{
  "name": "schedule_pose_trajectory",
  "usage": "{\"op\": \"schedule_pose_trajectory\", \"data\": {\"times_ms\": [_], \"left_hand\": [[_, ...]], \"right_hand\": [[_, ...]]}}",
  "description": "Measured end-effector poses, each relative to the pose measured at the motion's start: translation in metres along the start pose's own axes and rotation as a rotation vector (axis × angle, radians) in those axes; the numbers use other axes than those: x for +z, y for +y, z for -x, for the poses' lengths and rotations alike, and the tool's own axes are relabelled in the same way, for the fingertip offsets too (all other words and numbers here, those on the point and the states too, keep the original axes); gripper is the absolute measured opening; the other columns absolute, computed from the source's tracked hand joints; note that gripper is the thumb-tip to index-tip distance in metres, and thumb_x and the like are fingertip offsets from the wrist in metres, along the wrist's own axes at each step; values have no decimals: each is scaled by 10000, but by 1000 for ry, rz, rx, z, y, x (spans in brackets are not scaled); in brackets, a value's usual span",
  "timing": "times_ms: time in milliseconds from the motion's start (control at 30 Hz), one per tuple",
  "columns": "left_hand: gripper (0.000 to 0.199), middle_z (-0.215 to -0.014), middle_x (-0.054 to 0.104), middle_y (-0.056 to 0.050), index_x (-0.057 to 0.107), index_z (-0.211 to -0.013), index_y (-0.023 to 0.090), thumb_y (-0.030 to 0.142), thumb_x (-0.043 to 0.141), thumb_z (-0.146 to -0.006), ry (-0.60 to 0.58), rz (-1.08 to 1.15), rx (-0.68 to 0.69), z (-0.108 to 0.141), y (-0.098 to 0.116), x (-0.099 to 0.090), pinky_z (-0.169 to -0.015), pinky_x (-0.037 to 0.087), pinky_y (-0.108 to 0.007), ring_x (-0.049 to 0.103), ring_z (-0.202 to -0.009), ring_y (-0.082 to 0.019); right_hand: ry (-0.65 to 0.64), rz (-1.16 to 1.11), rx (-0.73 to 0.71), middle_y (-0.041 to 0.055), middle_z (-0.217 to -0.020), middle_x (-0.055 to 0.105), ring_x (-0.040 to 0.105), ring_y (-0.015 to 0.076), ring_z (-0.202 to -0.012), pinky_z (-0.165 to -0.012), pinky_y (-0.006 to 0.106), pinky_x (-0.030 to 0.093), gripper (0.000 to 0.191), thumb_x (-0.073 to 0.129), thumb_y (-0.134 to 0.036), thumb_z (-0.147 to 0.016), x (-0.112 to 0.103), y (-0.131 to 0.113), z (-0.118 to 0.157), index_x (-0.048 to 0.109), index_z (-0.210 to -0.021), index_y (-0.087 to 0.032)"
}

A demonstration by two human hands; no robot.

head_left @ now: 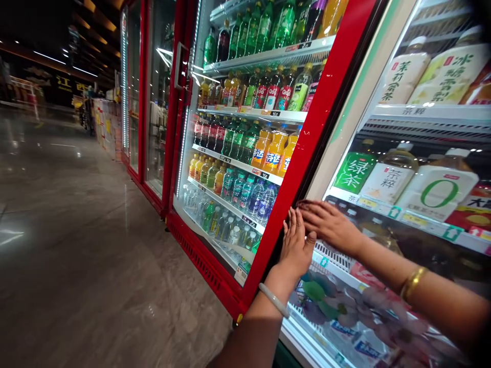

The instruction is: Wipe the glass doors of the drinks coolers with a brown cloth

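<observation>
I've got a dim shop interior. Floor (88, 235): grey, polished, marbled, glare patches. Ceiling (42, 23) dark, warm glow between slats up top, white strip lights (49, 57) at left. Far wall (36, 88) dark, yellow characters (66, 81) on it. Stacked boxes (104, 120) beyond a far fridge (143, 117), red frame, glass doors. Far-left items too blurred for me.
</observation>
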State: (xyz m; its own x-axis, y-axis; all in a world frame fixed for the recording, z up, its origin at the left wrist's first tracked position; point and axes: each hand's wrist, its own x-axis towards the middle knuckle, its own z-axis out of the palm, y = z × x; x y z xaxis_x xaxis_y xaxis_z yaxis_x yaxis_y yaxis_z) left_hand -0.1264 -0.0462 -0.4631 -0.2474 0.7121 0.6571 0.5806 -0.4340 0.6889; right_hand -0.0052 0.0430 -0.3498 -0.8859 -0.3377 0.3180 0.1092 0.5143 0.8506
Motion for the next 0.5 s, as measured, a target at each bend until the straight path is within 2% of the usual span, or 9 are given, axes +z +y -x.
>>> {"op": "schedule_pose_trajectory", "data": {"times_ms": [33,133,200,267,300,333,400,433,500], "left_hand": [[802,-1758,-87,-48,-80,-1680,248,669,133,-1031,-6,-19,30,0,1,-1,-1340,-32,-465,-106,-1615,-177],[810,-1762,-73,-53,-89,-1679,241,672,126,-1028,-4,-52,70,-3,6,-3,-1337,-40,-460,-108,-1619,-168],[820,-1764,-75,-64,-94,-1678,222,672,119,-1026,-3,-63,67,-4,8,-1,-1334,-44,-459,-117,-1618,-168],[830,-1762,-92,-74,-109,-1674,203,671,117,-1027,-4,-82,58,-3,7,4,-1333,-44,-461,-130,-1615,-172],[835,-1759,-103,-79,-117,-1672,192,670,117,-1028,-6,-94,51,-2,5,6,-1333,-40,-463,-133,-1614,-175],[840,-1756,-113,-86,-120,-1671,183,669,119,-1029,-12,-108,43,-1,3,9,-1335,-31,-464,-134,-1613,-178],[848,-1754,-112,-99,-109,-1672,169,671,125,-1030,-26,-138,33,1,0,14,-1339,-7,-464,-127,-1613,-180],[851,-1755,-103,-104,-101,-1674,165,672,131,-1031,-27,-153,34,2,-1,15,-1341,2,-466,-124,-1614,-180],[849,-1759,-80,-111,-87,-1675,161,667,144,-1034,-17,-186,50,2,-2,16,-1342,7,-476,-124,-1614,-181]], "right_hand": [[-28,22,45,30,-1454,639,493,258,-1380,-1149,468,381,363,536,-274,-999,-6,15,-4,653,-1342,-268],[44,143,376,52,-1427,653,510,293,-1329,-1137,496,366,318,545,-322,-1011,-18,51,-15,672,-1297,-267],[56,176,483,60,-1406,665,516,314,-1294,-1121,503,370,296,550,-336,-1010,-17,46,-13,697,-1252,-249],[10,127,410,41,-1412,662,511,316,-1288,-1101,496,387,294,564,-317,-1000,-7,15,0,704,-1249,-248],[-17,80,322,34,-1416,659,508,305,-1296,-1098,484,393,310,569,-290,-992,0,-5,9,695,-1272,-249],[-9,31,214,43,-1399,669,514,288,-1291,-1117,473,388,330,563,-274,-989,8,-23,18,690,-1290,-232],[21,-13,140,70,-1354,688,506,276,-1315,-1154,460,370,340,566,-261,-978,18,-48,33,697,-1285,-195],[21,-23,114,72,-1346,691,503,272,-1321,-1170,459,359,338,567,-265,-978,19,-50,36,700,-1281,-192],[-18,-2,121,48,-1386,672,496,268,-1332,-1178,465,348,331,575,-284,-985,12,-35,32,691,-1290,-225]]}}
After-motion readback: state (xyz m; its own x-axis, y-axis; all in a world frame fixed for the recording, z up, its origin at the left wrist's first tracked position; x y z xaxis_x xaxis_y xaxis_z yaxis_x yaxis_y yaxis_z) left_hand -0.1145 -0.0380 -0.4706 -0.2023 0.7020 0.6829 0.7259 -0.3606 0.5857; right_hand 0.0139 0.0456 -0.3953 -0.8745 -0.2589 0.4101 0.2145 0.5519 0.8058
